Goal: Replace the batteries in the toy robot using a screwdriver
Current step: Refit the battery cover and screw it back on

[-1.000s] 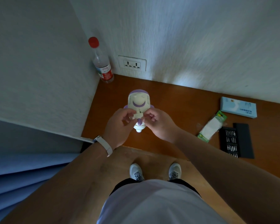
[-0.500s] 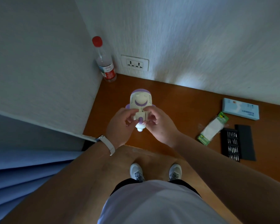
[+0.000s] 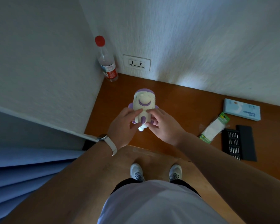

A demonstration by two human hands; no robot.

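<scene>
Rounded plastic toy robot (image 3: 144, 105) between left hand (image 3: 123, 125) and right hand (image 3: 164, 126)

The cream-and-purple toy robot (image 3: 144, 107) was held above the bench (image 3: 184, 102), head end away from the person. The green-edged battery pack (image 3: 214, 127) lay just beside the open black screwdriver kit (image 3: 238, 143).

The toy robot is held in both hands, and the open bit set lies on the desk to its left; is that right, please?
Not quite: the head view shows the bit set on the desk to the right of the toy robot, not its left. The left hand and right hand do hold it.
</scene>
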